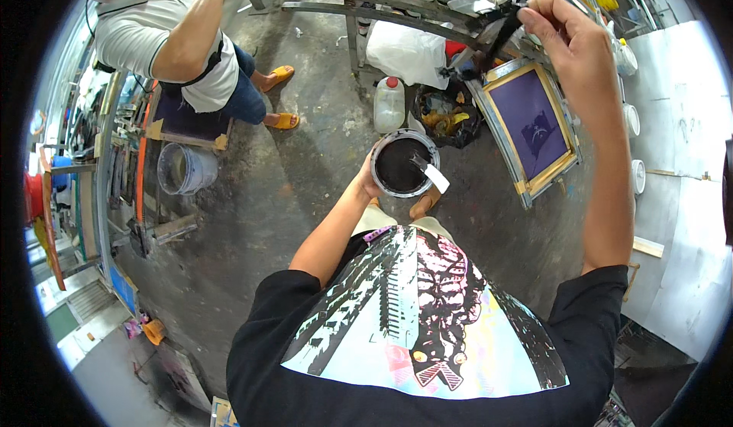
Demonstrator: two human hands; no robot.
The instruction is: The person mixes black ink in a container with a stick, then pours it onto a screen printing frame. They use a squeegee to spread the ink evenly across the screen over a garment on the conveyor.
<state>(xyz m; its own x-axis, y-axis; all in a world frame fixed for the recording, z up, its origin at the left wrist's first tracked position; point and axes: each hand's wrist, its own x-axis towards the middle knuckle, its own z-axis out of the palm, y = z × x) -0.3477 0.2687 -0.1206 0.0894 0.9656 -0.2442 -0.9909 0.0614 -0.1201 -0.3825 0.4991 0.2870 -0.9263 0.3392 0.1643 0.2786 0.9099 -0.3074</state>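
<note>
My left hand (368,170) grips the side of a round plastic pail (384,183) of black, paint-like material, with a pale-handled scraper (437,177) standing tilted in it. My right hand (563,36) is raised at the upper right, fingers closed on a black, dirty object (504,30) that I cannot make out clearly. Below it, a framed purple screen (510,106) leans by the bench. A jug with a red cap (389,112) stands beyond the pail.
A co-worker (175,53) in a light shirt and yellow sandals stands at the left, near a clear bucket (185,171). A metal bench (366,9) runs across the back, with a white sack (405,53) and black bin bag (467,129) beneath. Racks line the left.
</note>
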